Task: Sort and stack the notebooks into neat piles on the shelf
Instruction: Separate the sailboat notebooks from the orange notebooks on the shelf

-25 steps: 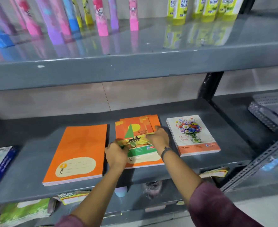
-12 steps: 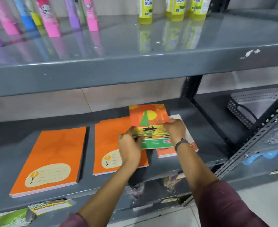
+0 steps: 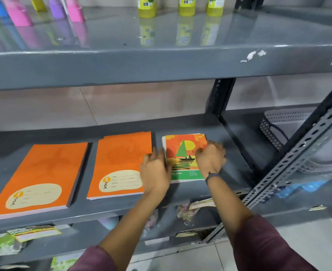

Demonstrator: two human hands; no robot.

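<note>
Grey metal shelf (image 3: 180, 194) carries two orange notebook piles (image 3: 36, 177) (image 3: 120, 163); rightmost, a sailboat-cover notebook pile (image 3: 182, 153) sits pressed between left hand (image 3: 155, 171) and right hand (image 3: 210, 159), fingers curled against its edges.

— How was the scene lit?
— Soft, even light from above was cast; the bottles were mirrored in the glossy upper shelf (image 3: 180, 42), and shade was thrown beneath it.

— Was sharpness kept?
— The left hand (image 3: 155, 171) was smeared by motion blur, moiré was seen on the middle orange pile (image 3: 120, 163), and straight edges were bowed near the borders.
</note>
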